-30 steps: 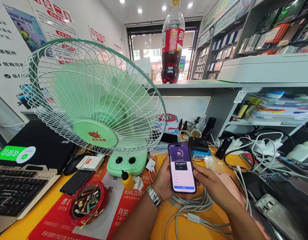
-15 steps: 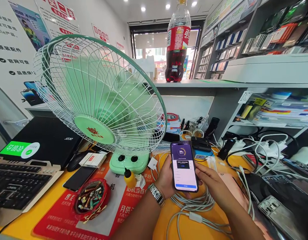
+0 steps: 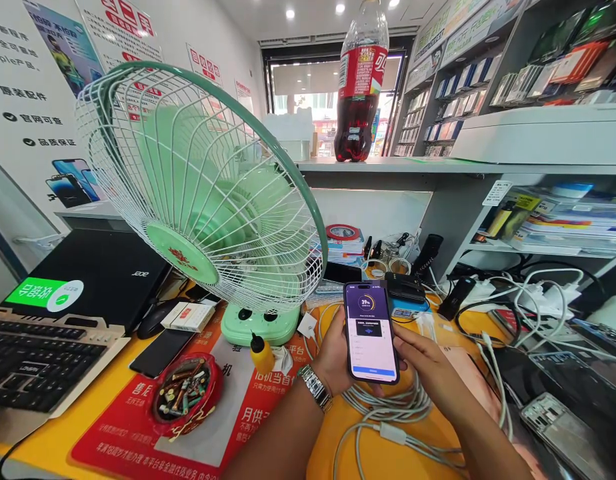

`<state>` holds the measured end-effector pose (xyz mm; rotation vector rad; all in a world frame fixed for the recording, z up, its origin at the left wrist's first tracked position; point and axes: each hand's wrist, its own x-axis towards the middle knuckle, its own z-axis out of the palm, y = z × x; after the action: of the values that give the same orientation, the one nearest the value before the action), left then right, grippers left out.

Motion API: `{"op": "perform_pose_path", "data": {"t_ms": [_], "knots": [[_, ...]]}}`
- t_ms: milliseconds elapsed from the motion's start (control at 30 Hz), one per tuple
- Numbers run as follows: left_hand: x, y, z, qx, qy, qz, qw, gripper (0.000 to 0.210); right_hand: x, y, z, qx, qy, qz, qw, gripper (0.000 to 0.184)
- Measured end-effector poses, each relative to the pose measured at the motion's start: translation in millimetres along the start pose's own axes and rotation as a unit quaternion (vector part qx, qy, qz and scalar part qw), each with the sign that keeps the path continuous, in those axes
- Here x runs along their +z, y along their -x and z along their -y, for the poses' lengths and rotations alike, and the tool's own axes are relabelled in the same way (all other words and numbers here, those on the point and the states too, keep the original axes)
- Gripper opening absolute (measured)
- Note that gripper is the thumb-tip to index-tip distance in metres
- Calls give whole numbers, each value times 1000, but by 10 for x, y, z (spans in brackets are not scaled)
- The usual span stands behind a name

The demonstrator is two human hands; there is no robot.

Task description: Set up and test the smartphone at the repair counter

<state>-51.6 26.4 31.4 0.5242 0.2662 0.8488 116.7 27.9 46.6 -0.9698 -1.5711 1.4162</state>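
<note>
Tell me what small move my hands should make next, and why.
Perhaps tap the blue bar on the phone with the right hand: the screen is lit, the left hand supports the phone, and the right is at its edge, near that bar.

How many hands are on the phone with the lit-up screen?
2. The bare left hand grips the left side of the black-edged, rectangular smartphone; the bare right hand touches its right edge. Parts of both hands are hidden behind it.

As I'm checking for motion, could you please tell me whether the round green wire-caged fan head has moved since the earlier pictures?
Yes: the fan head has swung left, judged against its own pale-green plastic base.
</note>
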Motion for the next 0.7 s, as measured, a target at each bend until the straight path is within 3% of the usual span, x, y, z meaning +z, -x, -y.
{"op": "perform_pose_path", "data": {"t_ms": [700], "knots": [[-51, -13, 13, 8, 7, 17, 1000, 88, -2, 0, -6, -5, 15, 4, 1000, 41]]}}
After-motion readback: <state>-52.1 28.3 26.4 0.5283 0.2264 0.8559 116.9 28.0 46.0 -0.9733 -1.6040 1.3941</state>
